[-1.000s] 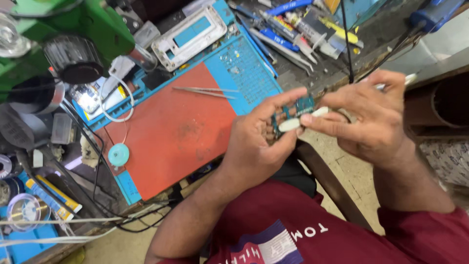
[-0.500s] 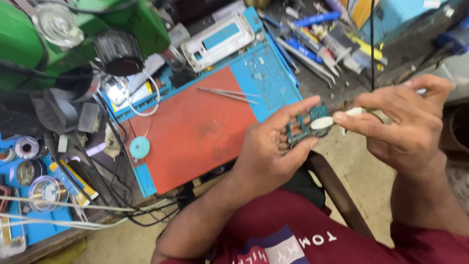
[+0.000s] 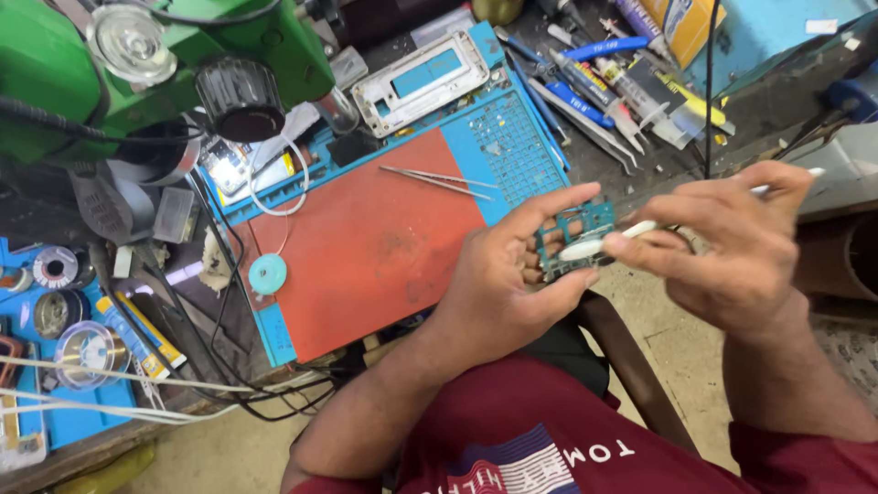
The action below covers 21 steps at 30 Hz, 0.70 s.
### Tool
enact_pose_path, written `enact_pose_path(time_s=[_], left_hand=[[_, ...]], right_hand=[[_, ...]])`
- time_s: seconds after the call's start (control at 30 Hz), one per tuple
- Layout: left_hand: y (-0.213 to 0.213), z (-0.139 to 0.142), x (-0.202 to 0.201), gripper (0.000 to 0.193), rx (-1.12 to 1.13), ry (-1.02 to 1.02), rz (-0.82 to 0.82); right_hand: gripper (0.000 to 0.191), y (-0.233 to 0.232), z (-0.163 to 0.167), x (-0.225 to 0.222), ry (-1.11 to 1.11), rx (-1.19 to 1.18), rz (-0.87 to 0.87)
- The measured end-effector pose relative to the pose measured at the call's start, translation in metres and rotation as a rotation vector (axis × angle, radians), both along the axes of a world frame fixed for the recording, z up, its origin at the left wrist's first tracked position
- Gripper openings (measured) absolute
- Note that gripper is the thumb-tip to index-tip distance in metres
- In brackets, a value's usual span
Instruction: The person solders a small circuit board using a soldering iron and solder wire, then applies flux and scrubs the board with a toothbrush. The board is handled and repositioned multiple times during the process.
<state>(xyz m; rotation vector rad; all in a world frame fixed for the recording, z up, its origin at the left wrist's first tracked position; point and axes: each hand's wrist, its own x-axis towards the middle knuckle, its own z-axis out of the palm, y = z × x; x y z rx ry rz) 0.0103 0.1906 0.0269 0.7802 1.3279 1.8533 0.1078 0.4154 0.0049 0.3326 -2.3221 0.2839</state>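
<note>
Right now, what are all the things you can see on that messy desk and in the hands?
circuit board: one, teal-green, pinched in the left hand's fingers, off the desk's edge
white brush-like tool: one, white, in the right hand, its head on the board
work mat: one, red middle with blue border, on the desk
tweezers: one pair, silver, lying on the mat
phone frame: one, white with blue inside, at the mat's top
small disc: one, light blue, on the mat's left edge
microscope body: one, green, top left
pens and syringes: several, blue, yellow and clear, top right
solder spools: a few, far left
left hand: one
right hand: one
</note>
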Motion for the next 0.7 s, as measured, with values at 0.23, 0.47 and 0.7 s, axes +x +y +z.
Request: enact_pose_path(time_s=[0.23, 0.47, 0.7], left_hand=[[-0.004, -0.002, -0.001, 0.059, -0.073, 0.166, 0.059], [-0.005, 0.004, -0.005, 0.057, -0.118, 0.256, 0.081], [-0.006, 0.008, -0.005, 0.057, -0.104, 0.305, 0.095]], right_hand=[[0.041, 0.011, -0.009, 0.005, -0.181, 0.032, 0.067], [0.046, 0.010, -0.003, 0.003, -0.219, 0.018, 0.060], [0.041, 0.003, 0.019, -0.003, -0.209, 0.052, 0.050]])
